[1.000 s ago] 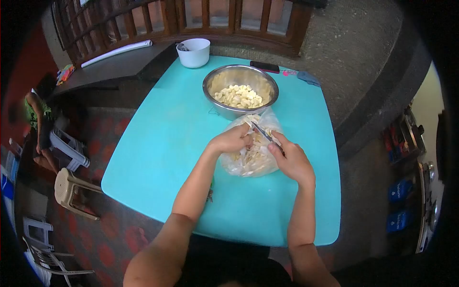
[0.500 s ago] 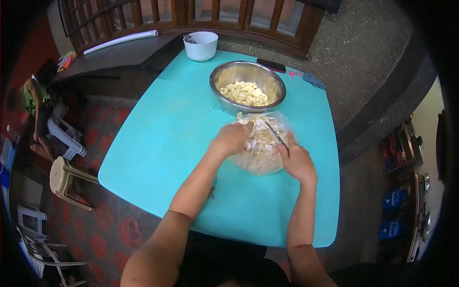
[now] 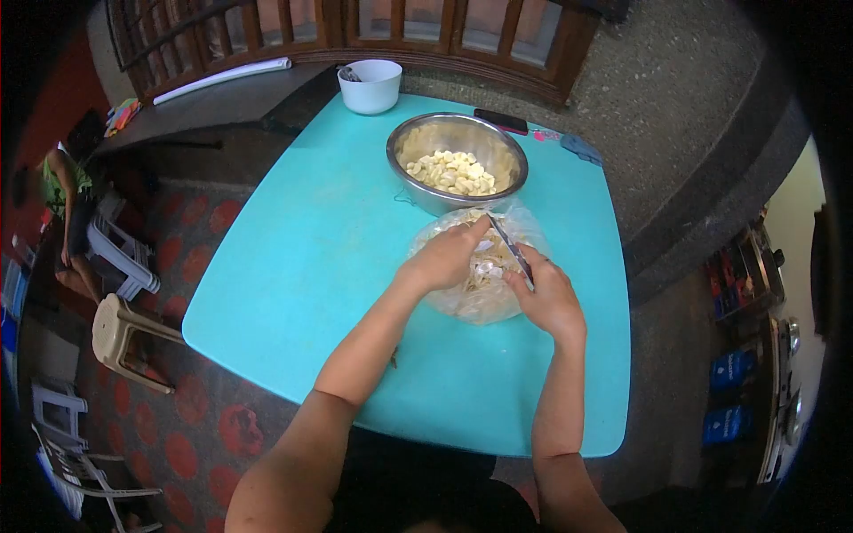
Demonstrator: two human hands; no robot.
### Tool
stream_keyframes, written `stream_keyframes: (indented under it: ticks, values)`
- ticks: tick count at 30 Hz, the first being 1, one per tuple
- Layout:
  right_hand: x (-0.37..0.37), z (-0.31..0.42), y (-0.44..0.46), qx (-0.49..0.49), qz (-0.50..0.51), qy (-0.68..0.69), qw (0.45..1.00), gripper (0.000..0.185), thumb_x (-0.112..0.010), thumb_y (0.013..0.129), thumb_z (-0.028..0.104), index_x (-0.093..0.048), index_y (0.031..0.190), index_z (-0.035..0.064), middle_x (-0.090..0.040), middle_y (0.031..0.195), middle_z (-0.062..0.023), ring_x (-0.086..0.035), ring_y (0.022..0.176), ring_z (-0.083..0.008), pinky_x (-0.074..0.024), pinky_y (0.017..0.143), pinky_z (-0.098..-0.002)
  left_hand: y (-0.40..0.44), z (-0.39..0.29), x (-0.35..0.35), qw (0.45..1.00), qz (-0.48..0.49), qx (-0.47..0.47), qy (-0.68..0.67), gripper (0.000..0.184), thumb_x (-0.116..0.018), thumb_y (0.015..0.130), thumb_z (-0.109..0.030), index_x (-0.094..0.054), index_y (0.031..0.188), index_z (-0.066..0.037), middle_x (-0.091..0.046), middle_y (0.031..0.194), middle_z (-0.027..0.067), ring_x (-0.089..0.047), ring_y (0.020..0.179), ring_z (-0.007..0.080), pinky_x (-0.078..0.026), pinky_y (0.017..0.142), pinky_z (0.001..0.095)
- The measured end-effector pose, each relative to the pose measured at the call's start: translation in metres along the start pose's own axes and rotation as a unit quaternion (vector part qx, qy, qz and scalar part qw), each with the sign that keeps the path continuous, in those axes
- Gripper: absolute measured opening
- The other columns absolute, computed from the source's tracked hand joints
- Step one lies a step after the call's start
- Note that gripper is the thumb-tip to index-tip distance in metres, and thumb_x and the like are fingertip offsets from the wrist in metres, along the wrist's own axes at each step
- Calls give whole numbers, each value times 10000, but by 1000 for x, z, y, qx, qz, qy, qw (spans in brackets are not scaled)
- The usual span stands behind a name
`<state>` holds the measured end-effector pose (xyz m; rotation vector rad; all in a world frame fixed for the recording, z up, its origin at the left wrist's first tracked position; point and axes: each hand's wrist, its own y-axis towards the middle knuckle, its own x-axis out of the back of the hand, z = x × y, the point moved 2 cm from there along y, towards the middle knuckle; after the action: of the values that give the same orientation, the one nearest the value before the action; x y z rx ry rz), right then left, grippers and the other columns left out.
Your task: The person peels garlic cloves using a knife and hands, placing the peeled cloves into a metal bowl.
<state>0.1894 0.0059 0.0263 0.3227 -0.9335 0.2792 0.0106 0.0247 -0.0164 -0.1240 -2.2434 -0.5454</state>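
Observation:
My right hand (image 3: 551,298) grips a small knife (image 3: 509,240), its blade slanting up and left toward my left fingertips. My left hand (image 3: 449,255) is closed at the blade's tip; whatever its fingers pinch is too small to make out. Both hands are over a clear plastic bag (image 3: 480,309) that holds papery garlic skins (image 3: 487,266). Just beyond the bag stands a steel bowl (image 3: 418,185), with peeled garlic cloves (image 3: 453,171) piled inside.
On the turquoise table (image 3: 293,240) are a white bowl (image 3: 371,89), a dark phone-like object (image 3: 500,120) and a blue cloth (image 3: 580,149) along the far edge. A plastic stool (image 3: 115,324) stands left of the table. Farther left is another person (image 3: 67,195).
My left hand has moved slightly right and up, its fingers now meeting the knife's tip. The knife has turned a little steeper in my right hand.

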Motion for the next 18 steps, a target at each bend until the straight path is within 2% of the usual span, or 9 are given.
stream_keyframes:
  ticks: [2, 5, 8, 11, 14, 18]
  values:
    - [-3, -1, 0, 12, -5, -2, 1000, 463, -642, 811, 206, -518, 1222, 31, -624, 1016, -216, -597, 955, -365, -472, 815, -425, -1, 1, 2, 998, -7, -37, -42, 483, -554, 752, 23, -378, 1199, -26, -593, 1017, 281, -544, 1023, 431, -426, 866, 490]
    - [-4, -4, 1, 29, -42, 36, 998, 406, -649, 804, 185, -552, 1168, 33, -637, 931, -202, -614, 881, -354, -477, 771, -424, -3, -13, 17, 995, 24, 56, -75, 475, -572, 766, 0, -372, 1195, -29, -588, 1026, 292, -543, 1022, 437, -420, 868, 478]
    - [2, 7, 3, 13, -56, 74, 996, 338, -654, 794, 141, -574, 1102, 27, -637, 839, -184, -619, 784, -340, -474, 702, -416, -2, -9, 15, 988, 13, 11, -151, 543, -600, 778, -31, -338, 1254, -42, -591, 1031, 291, -546, 1027, 430, -422, 870, 461]
    - [-4, 15, 4, 52, -86, 123, 987, 295, -655, 786, 103, -572, 1058, 25, -623, 763, -170, -612, 704, -330, -463, 639, -411, -2, -17, 13, 985, 42, 2, -165, 720, -616, 787, -49, -220, 1388, -72, -592, 1064, 281, -548, 1040, 419, -424, 875, 446]
    - [-21, 9, 11, 85, -97, 172, 977, 212, -631, 785, 67, -572, 980, 11, -618, 750, -185, -609, 689, -350, -456, 615, -415, -3, -18, 5, 984, 31, -32, -175, 900, -599, 783, 14, -42, 1473, -142, -609, 1057, 237, -613, 964, 304, -468, 820, 379]
    - [-19, 12, 9, 64, -130, 107, 984, 104, -598, 775, 28, -559, 865, -8, -622, 761, -201, -604, 711, -385, -456, 621, -441, -8, -29, 20, 985, 43, -3, -167, 925, -577, 779, 29, 5, 1478, -143, -643, 951, 210, -625, 842, 271, -478, 773, 354]
